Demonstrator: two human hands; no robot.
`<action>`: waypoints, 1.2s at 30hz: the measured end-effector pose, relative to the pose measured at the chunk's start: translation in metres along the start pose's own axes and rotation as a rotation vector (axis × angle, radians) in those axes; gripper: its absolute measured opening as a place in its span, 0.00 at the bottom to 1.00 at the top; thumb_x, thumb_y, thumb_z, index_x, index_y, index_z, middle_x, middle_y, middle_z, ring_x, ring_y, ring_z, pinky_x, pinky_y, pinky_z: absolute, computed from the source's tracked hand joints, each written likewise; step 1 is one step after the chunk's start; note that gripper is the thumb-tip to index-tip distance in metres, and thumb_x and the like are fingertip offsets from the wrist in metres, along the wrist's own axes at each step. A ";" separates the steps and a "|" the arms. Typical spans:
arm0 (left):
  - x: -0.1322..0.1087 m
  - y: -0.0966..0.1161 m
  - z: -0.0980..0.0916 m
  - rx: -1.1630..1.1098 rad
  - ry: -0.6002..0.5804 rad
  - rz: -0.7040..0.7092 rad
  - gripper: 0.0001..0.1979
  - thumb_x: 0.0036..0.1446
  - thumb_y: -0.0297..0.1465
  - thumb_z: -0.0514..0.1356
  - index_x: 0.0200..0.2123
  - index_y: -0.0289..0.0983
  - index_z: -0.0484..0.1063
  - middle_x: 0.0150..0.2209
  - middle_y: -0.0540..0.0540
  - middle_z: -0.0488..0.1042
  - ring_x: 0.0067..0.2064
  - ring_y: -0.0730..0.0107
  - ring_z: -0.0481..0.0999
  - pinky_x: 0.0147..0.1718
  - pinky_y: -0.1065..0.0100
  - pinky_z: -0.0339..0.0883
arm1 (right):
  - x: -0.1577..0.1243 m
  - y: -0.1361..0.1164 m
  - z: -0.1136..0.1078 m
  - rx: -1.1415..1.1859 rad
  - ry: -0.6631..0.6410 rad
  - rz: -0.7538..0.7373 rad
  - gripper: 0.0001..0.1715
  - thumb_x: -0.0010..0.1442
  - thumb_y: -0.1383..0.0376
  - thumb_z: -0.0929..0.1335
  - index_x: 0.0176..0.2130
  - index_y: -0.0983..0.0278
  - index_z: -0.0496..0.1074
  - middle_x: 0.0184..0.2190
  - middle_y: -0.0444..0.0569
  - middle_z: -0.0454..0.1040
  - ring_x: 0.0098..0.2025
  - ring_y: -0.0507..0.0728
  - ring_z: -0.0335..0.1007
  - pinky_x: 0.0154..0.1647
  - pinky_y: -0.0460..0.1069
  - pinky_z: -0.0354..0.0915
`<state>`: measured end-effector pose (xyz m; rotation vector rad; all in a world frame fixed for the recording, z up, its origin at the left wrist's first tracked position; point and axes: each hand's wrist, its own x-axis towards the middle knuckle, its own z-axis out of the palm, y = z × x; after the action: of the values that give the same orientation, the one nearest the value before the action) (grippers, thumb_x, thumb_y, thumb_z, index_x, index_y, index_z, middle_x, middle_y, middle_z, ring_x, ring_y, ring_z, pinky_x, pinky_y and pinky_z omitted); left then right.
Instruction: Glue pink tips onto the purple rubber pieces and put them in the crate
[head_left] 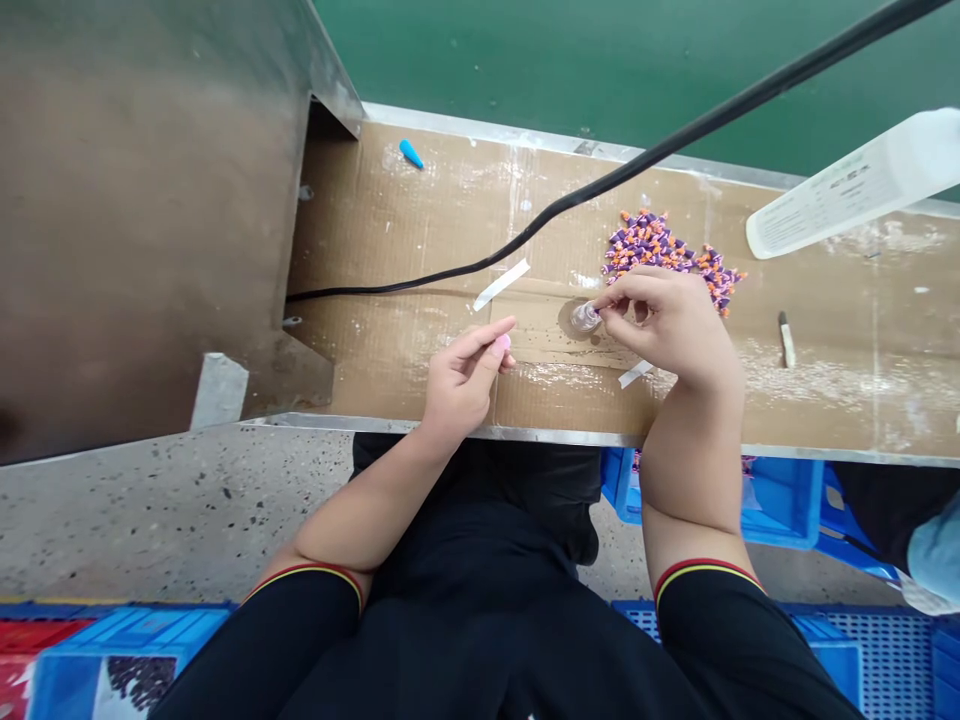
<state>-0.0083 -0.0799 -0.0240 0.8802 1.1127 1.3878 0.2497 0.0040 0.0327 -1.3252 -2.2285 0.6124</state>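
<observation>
Between the thumb and fingers of my left hand (463,378) is a small pink piece (504,343), mostly covered by the fingertips. My right hand (671,318) pinches a tiny dark purple piece (598,311) at the edge of a small clear dish (583,318). A dark wet patch surrounds that dish on the cardboard. Just beyond my right hand lies a heap of small purple, orange and pink pieces (649,243), partly hidden by the hand.
A black cable (555,208) crosses above the cardboard-covered bench (420,370). At left stands a large metal housing (150,200). A translucent bottle (847,190), a blue cap (411,153), a small marker-like stick (786,340) and tape strips (501,285) are around. Blue crates (787,500) sit below.
</observation>
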 end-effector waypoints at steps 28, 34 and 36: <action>-0.010 -0.002 0.011 -0.227 0.043 -0.202 0.29 0.47 0.54 0.83 0.38 0.38 0.83 0.37 0.45 0.86 0.35 0.68 0.85 0.43 0.62 0.85 | -0.052 -0.104 0.152 0.443 0.872 0.060 0.02 0.78 0.60 0.67 0.49 0.54 0.70 0.42 0.48 0.77 0.46 0.62 0.90 0.38 0.57 0.86; -0.009 0.001 0.007 -0.254 0.018 -0.228 0.25 0.45 0.48 0.86 0.34 0.38 0.83 0.37 0.46 0.87 0.37 0.69 0.86 0.42 0.67 0.83 | -0.054 -0.105 0.153 0.344 0.891 0.041 0.02 0.78 0.60 0.68 0.49 0.52 0.74 0.39 0.48 0.83 0.40 0.60 0.85 0.38 0.58 0.82; -0.009 0.000 0.006 -0.279 0.032 -0.224 0.24 0.46 0.47 0.86 0.35 0.38 0.83 0.37 0.46 0.87 0.37 0.71 0.86 0.40 0.69 0.81 | -0.054 -0.105 0.153 0.319 0.915 0.054 0.03 0.77 0.61 0.70 0.49 0.52 0.76 0.39 0.47 0.83 0.39 0.59 0.84 0.35 0.57 0.80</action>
<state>-0.0014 -0.0877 -0.0211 0.5185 0.9794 1.3333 0.1089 -0.1100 -0.0343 -1.1672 -1.2992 0.2645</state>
